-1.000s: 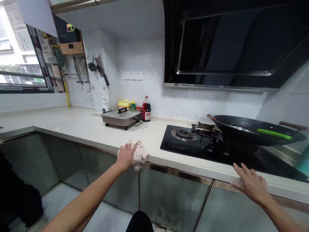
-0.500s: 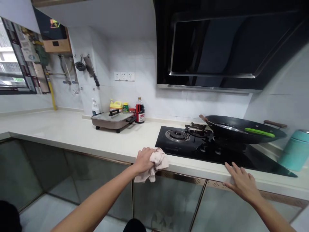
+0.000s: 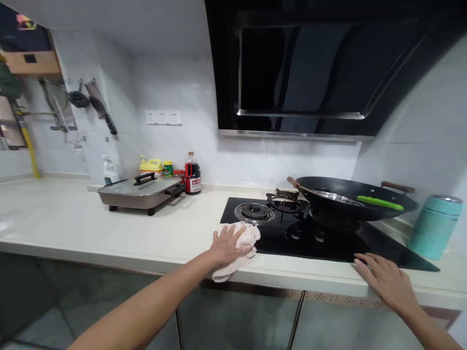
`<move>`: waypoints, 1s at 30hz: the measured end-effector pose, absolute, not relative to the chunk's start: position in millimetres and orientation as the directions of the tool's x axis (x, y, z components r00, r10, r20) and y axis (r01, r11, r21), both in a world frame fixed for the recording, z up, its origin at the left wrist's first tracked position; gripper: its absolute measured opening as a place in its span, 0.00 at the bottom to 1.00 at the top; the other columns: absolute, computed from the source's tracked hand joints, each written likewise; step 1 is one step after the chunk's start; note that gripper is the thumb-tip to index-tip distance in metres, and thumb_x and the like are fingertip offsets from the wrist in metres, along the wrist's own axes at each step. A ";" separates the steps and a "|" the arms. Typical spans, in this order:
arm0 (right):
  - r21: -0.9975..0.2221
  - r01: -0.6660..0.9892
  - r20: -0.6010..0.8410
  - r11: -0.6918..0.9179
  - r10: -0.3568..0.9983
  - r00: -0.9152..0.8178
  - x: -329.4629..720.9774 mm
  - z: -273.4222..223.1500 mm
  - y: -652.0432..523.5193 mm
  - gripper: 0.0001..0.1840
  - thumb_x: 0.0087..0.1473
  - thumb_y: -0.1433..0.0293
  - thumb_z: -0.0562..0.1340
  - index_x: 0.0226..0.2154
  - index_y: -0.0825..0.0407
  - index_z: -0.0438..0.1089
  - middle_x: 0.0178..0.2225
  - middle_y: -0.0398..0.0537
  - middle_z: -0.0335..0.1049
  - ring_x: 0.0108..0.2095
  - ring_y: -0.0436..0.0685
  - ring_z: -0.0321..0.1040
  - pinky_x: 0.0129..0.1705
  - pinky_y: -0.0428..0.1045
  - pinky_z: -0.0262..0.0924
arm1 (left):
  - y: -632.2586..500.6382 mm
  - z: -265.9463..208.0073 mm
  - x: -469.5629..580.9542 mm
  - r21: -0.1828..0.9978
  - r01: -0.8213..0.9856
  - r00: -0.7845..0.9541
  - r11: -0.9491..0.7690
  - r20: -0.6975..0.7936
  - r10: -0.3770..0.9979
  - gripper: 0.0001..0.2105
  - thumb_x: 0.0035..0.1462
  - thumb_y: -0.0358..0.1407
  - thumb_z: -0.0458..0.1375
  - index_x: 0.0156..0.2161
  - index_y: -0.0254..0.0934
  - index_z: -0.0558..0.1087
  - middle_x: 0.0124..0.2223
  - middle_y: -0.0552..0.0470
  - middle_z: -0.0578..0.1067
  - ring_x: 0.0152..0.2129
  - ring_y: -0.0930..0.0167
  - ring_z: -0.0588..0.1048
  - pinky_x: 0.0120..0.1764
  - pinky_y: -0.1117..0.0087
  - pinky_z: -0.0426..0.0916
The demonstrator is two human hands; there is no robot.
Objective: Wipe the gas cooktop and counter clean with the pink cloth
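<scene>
My left hand (image 3: 224, 249) presses a pale pink cloth (image 3: 251, 235) against the white countertop, at the front left corner of the black gas cooktop (image 3: 273, 244). Its fingers are spread over the cloth, and part of the cloth hangs over the counter's edge. My right hand (image 3: 388, 281) rests on the counter's front edge by the cooktop's right part, with its fingers stretched out and holding nothing. A dark wok (image 3: 350, 213) sits on the right burner, with a green-handled utensil (image 3: 380, 202) inside. The left burner (image 3: 254, 212) is bare.
A lidded electric pan (image 3: 127, 197) stands on the counter (image 3: 54, 228) to the left, beside a dark sauce bottle (image 3: 192, 176). A turquoise container (image 3: 435, 228) is right of the cooktop. The range hood (image 3: 302, 73) overhangs it. A cleaver (image 3: 100, 107) hangs on the wall.
My left hand has moved the cloth from the counter's front edge up onto the countertop and cooktop corner, its fingers now spread. My right hand has shifted slightly right. The view has turned right.
</scene>
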State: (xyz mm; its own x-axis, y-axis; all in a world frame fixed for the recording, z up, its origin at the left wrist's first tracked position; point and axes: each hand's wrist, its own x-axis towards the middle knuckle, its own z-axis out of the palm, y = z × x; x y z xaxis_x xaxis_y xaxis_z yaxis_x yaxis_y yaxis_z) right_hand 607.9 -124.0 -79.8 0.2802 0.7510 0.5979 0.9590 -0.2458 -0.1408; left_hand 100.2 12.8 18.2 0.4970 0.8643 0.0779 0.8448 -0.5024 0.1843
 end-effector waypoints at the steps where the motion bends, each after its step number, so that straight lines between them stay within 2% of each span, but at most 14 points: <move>1: -0.149 0.955 0.619 -0.256 0.729 0.291 607.5 -80.7 -123.7 0.38 0.61 0.40 0.43 0.50 0.43 0.77 0.55 0.50 0.74 0.59 0.68 0.67 0.59 0.64 0.61 | 12.2 17.8 102.9 0.168 0.840 0.512 -0.517 0.071 0.856 0.38 0.64 0.65 0.42 0.74 0.56 0.48 0.77 0.46 0.45 0.73 0.47 0.44 0.65 0.32 0.45; 6: -0.195 0.951 0.581 -0.238 0.753 0.308 593.8 -79.0 -126.3 0.36 0.63 0.41 0.44 0.51 0.45 0.73 0.56 0.52 0.73 0.55 0.69 0.68 0.53 0.64 0.62 | 15.0 26.5 141.5 0.147 0.771 0.620 -0.620 0.055 0.783 0.31 0.66 0.62 0.42 0.71 0.62 0.55 0.77 0.53 0.48 0.73 0.49 0.46 0.66 0.34 0.45; 12: -0.145 0.958 0.572 -0.247 0.769 0.285 584.9 -66.8 -131.1 0.33 0.65 0.44 0.41 0.49 0.45 0.72 0.54 0.52 0.73 0.53 0.67 0.68 0.49 0.63 0.62 | 43.2 29.3 226.2 0.150 0.722 0.666 -0.676 0.117 0.737 0.26 0.68 0.53 0.44 0.67 0.53 0.64 0.73 0.51 0.59 0.69 0.53 0.56 0.66 0.39 0.51; 19: -0.159 0.964 0.579 -0.213 0.771 0.266 576.3 -59.7 -134.9 0.31 0.67 0.47 0.43 0.49 0.47 0.72 0.55 0.53 0.71 0.54 0.66 0.66 0.50 0.61 0.62 | 99.4 30.6 307.9 0.161 0.704 0.677 -0.692 0.142 0.722 0.26 0.70 0.50 0.41 0.68 0.47 0.61 0.74 0.49 0.58 0.70 0.57 0.55 0.68 0.47 0.51; 23: -0.163 0.963 0.572 -0.213 0.775 0.268 576.7 -57.8 -135.7 0.28 0.68 0.49 0.45 0.49 0.46 0.72 0.56 0.52 0.71 0.54 0.65 0.66 0.50 0.61 0.62 | 122.2 31.4 339.1 0.168 0.708 0.671 -0.686 0.140 0.728 0.27 0.70 0.51 0.41 0.69 0.46 0.60 0.74 0.47 0.59 0.69 0.56 0.57 0.67 0.47 0.51; 30: -0.159 0.959 0.557 -0.237 0.780 0.285 576.3 -55.8 -135.3 0.26 0.68 0.51 0.45 0.50 0.46 0.71 0.57 0.51 0.70 0.55 0.65 0.66 0.50 0.60 0.62 | 118.6 34.1 341.2 0.153 0.718 0.660 -0.679 0.162 0.734 0.26 0.69 0.50 0.41 0.65 0.45 0.66 0.70 0.48 0.66 0.65 0.54 0.61 0.65 0.45 0.54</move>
State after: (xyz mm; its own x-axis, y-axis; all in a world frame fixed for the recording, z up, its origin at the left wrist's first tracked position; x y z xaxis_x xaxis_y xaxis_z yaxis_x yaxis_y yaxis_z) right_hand 576.3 -135.3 -55.8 0.2848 0.7799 0.5574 0.9586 -0.2365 -0.1588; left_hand 341.2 118.6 34.1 0.6595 0.7340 0.1622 0.7181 -0.6790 0.1526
